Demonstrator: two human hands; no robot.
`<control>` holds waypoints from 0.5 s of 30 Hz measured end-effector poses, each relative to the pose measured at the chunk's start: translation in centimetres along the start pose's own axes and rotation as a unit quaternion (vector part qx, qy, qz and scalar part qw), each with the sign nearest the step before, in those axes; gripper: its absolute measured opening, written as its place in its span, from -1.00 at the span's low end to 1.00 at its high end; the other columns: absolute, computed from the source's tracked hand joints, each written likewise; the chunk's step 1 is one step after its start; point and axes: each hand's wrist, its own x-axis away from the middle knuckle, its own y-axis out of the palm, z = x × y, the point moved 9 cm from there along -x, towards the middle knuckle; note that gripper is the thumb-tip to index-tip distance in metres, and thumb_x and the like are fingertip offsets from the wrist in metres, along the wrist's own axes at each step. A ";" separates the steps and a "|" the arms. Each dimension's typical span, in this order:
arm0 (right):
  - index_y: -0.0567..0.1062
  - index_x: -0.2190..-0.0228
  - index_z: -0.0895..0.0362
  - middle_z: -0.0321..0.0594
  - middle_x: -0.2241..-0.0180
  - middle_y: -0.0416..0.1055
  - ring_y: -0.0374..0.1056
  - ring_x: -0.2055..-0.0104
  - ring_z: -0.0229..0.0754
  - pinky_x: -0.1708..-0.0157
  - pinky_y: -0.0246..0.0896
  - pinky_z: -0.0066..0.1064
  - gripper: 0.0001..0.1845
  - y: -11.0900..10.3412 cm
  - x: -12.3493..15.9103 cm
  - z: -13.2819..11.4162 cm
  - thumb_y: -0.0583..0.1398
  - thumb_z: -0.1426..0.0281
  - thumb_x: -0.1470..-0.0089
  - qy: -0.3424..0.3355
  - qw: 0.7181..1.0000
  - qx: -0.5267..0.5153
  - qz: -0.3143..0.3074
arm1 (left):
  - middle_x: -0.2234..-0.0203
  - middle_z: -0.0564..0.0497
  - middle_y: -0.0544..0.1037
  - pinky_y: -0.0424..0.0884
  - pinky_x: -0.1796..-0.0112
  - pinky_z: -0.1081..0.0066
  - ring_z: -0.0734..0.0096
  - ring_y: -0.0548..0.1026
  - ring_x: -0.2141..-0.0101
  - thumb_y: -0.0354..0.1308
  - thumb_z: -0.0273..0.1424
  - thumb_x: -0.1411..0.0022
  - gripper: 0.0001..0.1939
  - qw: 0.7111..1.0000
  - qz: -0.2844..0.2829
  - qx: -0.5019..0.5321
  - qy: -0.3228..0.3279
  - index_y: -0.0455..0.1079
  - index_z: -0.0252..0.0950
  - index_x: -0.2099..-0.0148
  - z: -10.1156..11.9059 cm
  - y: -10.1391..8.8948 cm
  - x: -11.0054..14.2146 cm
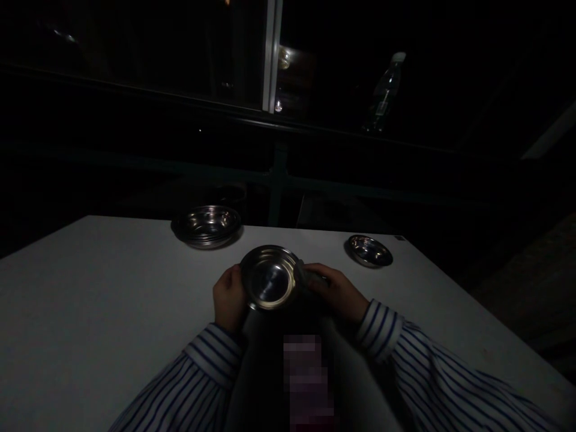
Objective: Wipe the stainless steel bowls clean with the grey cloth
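We guessed that the round, shiny silver metal bowl [272, 281] would feel light, because its wall looked thin. It would be stiff too, and would not squash in our fingers. We did not think it would break if it fell, but it might get a dent and make a big clang. The smooth metal could be slippery, so the best place to hold it seemed to be the rim, one side for each hand.

Our left hand [228, 298] was curled closed around the left side of the rim. Our right hand [341, 292] was bent closed on a dark grey, soft-looking cloth [309, 277], which lay against the right side of the rim.

The bowl was wide and not very deep, with bright rings inside and a flat, round bottom. It was tipped a little toward us, over the flat white surface [112, 288], a bit in from the far edge. We could not tell if its underside touched the surface. A stack of round silver metal bowls [207, 235] sat by the far edge, to the left, and a small silver metal dish [369, 252] sat near the far right corner.
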 end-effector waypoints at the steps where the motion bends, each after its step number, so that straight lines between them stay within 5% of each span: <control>1: 0.40 0.19 0.15 -0.17 0.17 0.42 0.32 0.11 -0.19 0.06 0.16 -0.30 -0.73 0.1 0.0 0.4 0.11 0.42 0.00 0.012 0.999 -0.033 0.010 | 0.55 -0.07 0.53 0.32 0.43 0.41 0.31 0.45 0.46 -0.01 -0.19 -0.07 -0.65 1.000 -0.008 -0.001 -0.008 0.44 -0.38 0.42 -0.3 0.1 -0.1; 8: 0.42 0.38 0.15 -0.19 0.25 0.38 0.29 0.14 -0.20 0.07 0.12 -0.30 -0.76 0.3 0.4 -1.4 0.06 0.59 0.14 -0.072 0.996 -0.032 -0.034 | 0.60 -0.04 0.52 0.29 0.52 0.44 0.38 0.41 0.55 -0.01 -0.19 -0.02 -0.64 0.995 -0.052 0.045 -0.077 0.44 -0.39 0.44 -1.8 0.7 -0.2; 15: 0.40 0.41 0.16 -0.18 0.32 0.41 0.33 0.26 -0.23 0.23 0.22 -0.36 -0.96 2.5 0.4 -4.9 0.15 0.44 0.00 -0.156 0.980 0.096 -0.075 | 0.43 -0.10 0.58 0.37 0.40 0.41 0.29 0.49 0.41 -0.02 -0.29 0.00 -0.67 0.993 -0.099 0.021 -0.061 0.46 -0.39 0.34 -1.3 1.1 -0.2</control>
